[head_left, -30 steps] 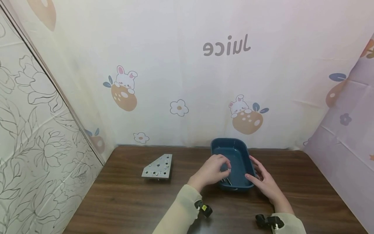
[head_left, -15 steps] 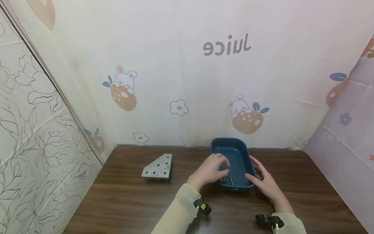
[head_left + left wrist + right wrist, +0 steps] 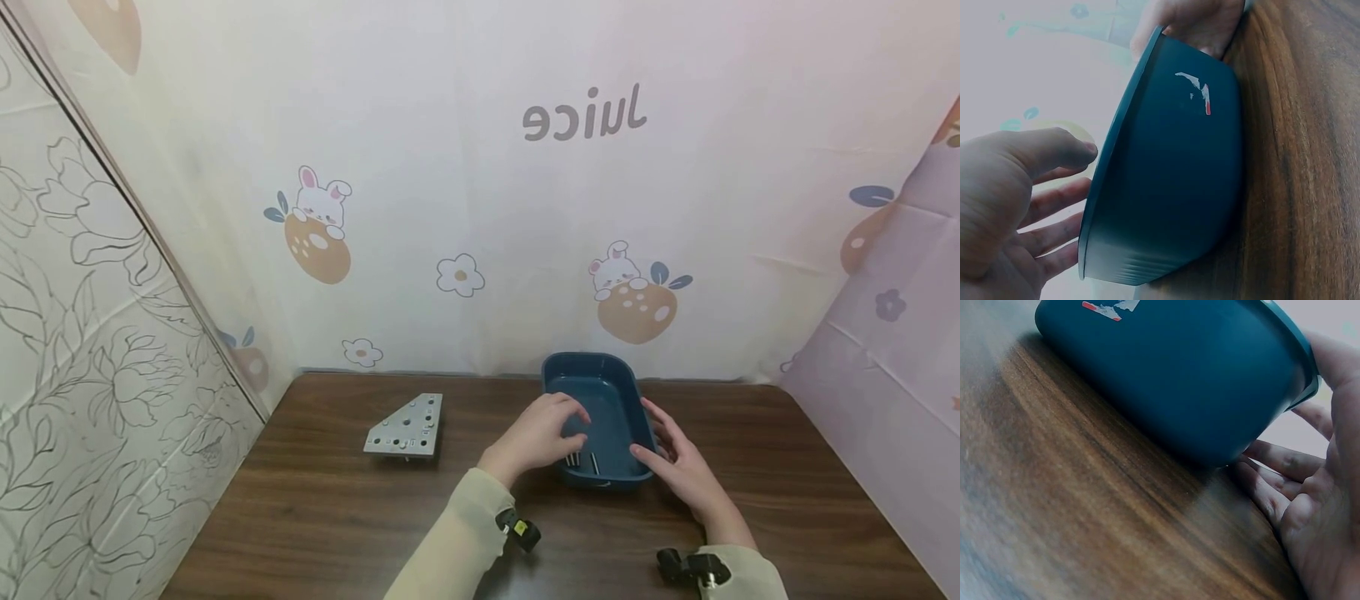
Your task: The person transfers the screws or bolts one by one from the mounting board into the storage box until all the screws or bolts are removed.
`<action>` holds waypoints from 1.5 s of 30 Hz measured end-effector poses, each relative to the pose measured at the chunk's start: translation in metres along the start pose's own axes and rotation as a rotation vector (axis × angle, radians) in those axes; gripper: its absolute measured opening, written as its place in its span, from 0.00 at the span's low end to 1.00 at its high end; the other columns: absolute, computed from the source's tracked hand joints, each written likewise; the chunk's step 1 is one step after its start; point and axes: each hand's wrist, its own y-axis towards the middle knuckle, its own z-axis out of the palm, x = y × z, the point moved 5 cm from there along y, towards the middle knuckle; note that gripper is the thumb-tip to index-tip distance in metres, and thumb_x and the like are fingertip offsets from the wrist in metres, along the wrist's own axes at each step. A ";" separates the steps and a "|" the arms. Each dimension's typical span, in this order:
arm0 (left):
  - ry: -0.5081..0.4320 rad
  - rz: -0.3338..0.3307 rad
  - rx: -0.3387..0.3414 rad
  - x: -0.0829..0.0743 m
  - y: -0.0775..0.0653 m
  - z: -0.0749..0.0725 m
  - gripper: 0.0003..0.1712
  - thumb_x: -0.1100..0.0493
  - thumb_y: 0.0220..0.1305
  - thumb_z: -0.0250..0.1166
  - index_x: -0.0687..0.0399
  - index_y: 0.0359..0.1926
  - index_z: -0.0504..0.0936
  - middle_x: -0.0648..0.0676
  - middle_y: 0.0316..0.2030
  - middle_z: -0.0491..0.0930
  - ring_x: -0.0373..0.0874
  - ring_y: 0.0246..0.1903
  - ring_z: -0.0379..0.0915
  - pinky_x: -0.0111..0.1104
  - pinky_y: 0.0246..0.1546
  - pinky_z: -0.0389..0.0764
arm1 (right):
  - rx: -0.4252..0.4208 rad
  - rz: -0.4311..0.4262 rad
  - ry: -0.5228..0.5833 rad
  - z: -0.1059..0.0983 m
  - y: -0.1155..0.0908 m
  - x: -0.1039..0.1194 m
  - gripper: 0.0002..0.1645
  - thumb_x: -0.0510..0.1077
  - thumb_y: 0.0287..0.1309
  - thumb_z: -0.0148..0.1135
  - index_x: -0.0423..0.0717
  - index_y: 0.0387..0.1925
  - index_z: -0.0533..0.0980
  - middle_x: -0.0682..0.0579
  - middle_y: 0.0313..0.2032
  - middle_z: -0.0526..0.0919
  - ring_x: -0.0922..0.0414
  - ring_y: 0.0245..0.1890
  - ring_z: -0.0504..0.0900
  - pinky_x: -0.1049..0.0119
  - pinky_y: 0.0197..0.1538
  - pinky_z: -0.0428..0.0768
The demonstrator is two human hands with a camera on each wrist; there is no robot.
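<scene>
A dark blue plastic bin point(image 3: 613, 417) stands on the table, with several thin metal rods or screws point(image 3: 595, 463) lying at its near end; their exact kind is too small to tell. My left hand point(image 3: 534, 437) hovers over the bin's left side, thumb and fingers bent but apart, with nothing between them. In the left wrist view that hand point(image 3: 1016, 194) is at the bin's rim point(image 3: 1124, 119). My right hand point(image 3: 686, 475) grips the bin's right side, thumb at the rim and fingers along the outside wall. Its fingers point(image 3: 1285, 462) reach under the rim in the right wrist view.
A grey metal plate point(image 3: 411, 429) with a cut-off corner, holes and small fittings sits raised on the table left of the bin. Behind the brown wooden table point(image 3: 337, 517) hangs a printed cloth point(image 3: 480, 192). A torn label point(image 3: 1197, 87) marks the bin's near wall.
One second ago my left fingertips pinched a small metal piece; they have let it go into the bin and parted. My right hand has stayed on the bin's side.
</scene>
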 end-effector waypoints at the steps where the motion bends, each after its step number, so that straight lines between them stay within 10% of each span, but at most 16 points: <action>1: 0.000 0.001 -0.001 0.001 0.000 0.000 0.13 0.49 0.67 0.68 0.38 0.52 0.82 0.42 0.56 0.79 0.38 0.58 0.71 0.32 0.61 0.74 | 0.001 0.000 0.002 0.001 0.000 0.000 0.48 0.53 0.69 0.63 0.74 0.79 0.46 0.36 0.75 0.57 0.35 0.72 0.56 0.27 0.67 0.56; 25: 0.124 0.053 -0.004 0.014 -0.031 -0.030 0.16 0.49 0.68 0.66 0.45 0.54 0.81 0.46 0.54 0.79 0.39 0.54 0.72 0.32 0.58 0.75 | 0.009 -0.015 -0.011 0.006 0.006 0.006 0.48 0.53 0.69 0.63 0.74 0.79 0.45 0.36 0.74 0.58 0.37 0.72 0.58 0.29 0.67 0.59; 33: 0.174 0.078 -0.041 0.025 -0.055 -0.052 0.16 0.50 0.67 0.66 0.46 0.53 0.81 0.46 0.52 0.79 0.40 0.53 0.73 0.34 0.58 0.75 | 0.007 -0.048 -0.039 0.002 0.005 0.003 0.48 0.52 0.69 0.63 0.71 0.79 0.47 0.37 0.72 0.61 0.40 0.69 0.62 0.87 0.52 0.63; 45: 0.241 0.108 -0.048 0.040 -0.097 -0.077 0.16 0.50 0.67 0.66 0.46 0.53 0.80 0.46 0.53 0.79 0.42 0.56 0.72 0.38 0.61 0.73 | 0.084 -0.021 -0.001 -0.005 0.003 0.003 0.48 0.52 0.71 0.61 0.71 0.80 0.43 0.36 0.74 0.55 0.38 0.70 0.57 0.87 0.55 0.63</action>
